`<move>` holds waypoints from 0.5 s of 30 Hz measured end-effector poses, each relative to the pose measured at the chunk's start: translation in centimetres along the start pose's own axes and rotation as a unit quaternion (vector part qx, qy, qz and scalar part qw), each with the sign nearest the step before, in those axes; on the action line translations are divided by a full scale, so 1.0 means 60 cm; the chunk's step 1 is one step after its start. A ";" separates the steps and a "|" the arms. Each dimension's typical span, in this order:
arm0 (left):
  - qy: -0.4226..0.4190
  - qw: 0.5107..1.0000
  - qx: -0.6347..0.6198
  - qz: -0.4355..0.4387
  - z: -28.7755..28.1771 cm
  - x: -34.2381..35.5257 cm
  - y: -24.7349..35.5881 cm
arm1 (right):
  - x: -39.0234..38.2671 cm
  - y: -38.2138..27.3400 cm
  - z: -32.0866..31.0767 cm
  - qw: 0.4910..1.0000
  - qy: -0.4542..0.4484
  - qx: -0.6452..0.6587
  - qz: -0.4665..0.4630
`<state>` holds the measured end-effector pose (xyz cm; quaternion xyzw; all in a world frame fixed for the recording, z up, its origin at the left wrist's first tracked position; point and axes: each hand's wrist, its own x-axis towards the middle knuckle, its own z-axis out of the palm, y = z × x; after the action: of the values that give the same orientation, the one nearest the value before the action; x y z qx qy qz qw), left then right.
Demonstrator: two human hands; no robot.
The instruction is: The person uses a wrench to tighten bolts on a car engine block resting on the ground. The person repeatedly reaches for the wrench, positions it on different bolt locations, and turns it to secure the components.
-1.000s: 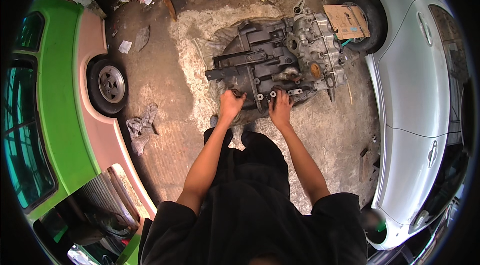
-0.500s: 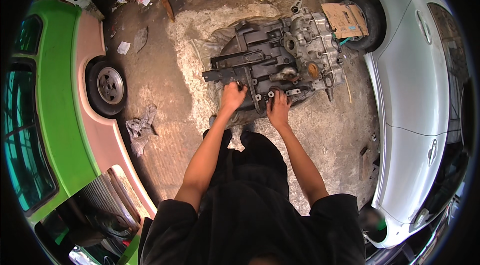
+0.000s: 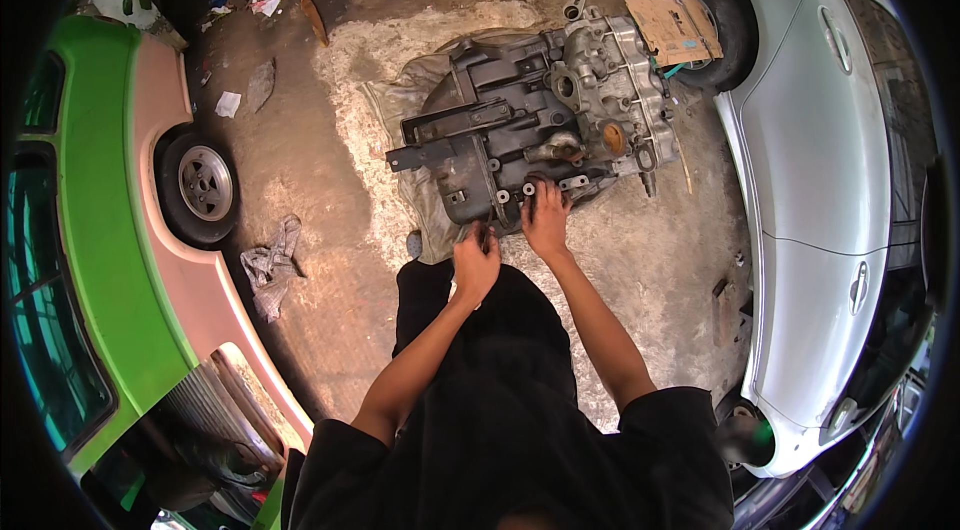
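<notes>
my right hand [image 3: 546, 220] presses spread fingers on the gearbox casing [image 3: 530, 125] lying on the ground at 12 o'clock; my left hand [image 3: 474, 260] curls at its near edge, grip unclear. the greasy casing could slip and pinch them.

an outdoor car-repair yard, informal by the look of it. bare, stained concrete ground [image 3: 330, 180] with litter and dry leaves along the far edge. a large greasy gearbox or engine assembly [image 3: 530, 125] lying straight on the ground over a worn sack. parked close on either side, a green-and-pink vehicle [image 3: 110, 230] and a silver car [image 3: 830, 180]. a dirty rag [image 3: 270, 265] dropped near the wheel, flattened cardboard [image 3: 675, 25] against a tyre.
</notes>
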<state>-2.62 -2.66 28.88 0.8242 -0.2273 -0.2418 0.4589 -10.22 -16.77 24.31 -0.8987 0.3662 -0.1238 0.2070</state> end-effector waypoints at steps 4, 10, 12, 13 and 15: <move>-0.022 0.997 0.080 0.005 0.024 -0.022 -0.025 | 0.002 0.000 -0.002 1.000 0.012 0.006 -0.010; -0.059 0.997 0.047 0.002 0.035 -0.039 -0.061 | 0.002 0.004 0.004 1.000 -0.009 -0.003 -0.003; -0.080 0.997 0.005 -0.014 0.033 -0.036 -0.067 | -0.001 0.006 0.002 1.000 -0.027 -0.005 0.006; -0.090 0.995 -0.013 -0.030 0.032 -0.032 -0.068 | -0.001 0.007 0.000 0.999 -0.034 0.000 0.007; -0.119 0.990 -0.039 -0.065 0.031 -0.025 -0.072 | -0.001 0.004 -0.003 0.999 -0.041 0.004 0.013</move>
<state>-4.25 -0.90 24.58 0.7836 -0.2170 -0.3763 0.4441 -10.47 -16.94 24.36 -0.8974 0.3683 -0.0857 0.2273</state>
